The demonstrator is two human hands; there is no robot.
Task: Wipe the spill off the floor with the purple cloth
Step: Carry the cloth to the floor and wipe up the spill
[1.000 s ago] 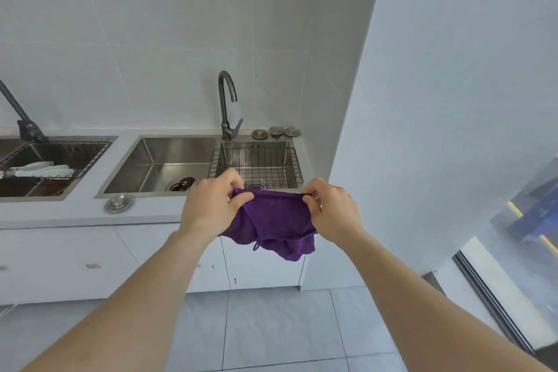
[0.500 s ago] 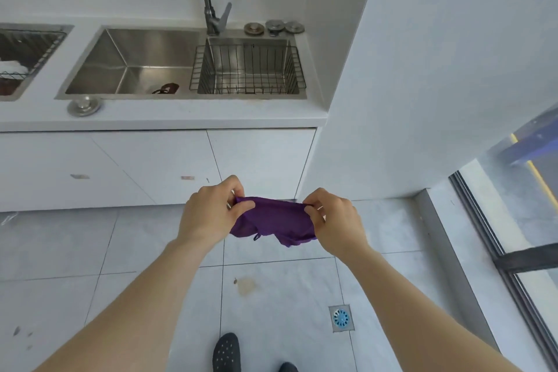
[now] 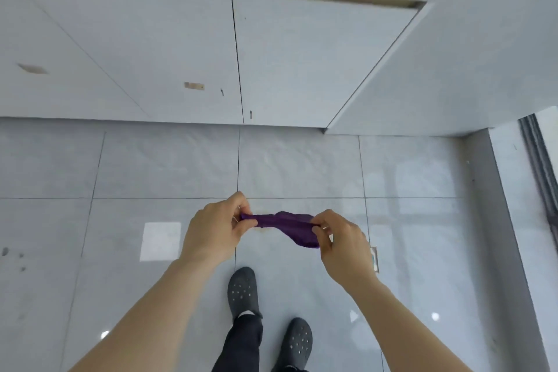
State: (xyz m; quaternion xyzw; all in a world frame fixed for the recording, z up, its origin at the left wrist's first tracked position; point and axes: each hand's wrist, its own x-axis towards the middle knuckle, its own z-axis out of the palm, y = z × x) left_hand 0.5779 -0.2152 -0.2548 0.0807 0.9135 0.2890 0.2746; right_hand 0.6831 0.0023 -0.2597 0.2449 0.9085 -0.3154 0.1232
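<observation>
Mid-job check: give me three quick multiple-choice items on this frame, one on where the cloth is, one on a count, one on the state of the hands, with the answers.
1. Where is the purple cloth?
A. Flat on the floor
B. Stretched between both hands above the floor
C. Hanging on a cabinet door

2. How many dark shoes show?
A. None
B. Two
C. Four

3. What is the state of the hands?
A. Both pinch the cloth
B. Only the left grips
C. Both are open

Answers: 1 B, the left hand and right hand hold its ends over the tiled floor. 2 B, one shoe and another stand below the hands. 3 A, fingers of both hands close on the cloth ends.
</observation>
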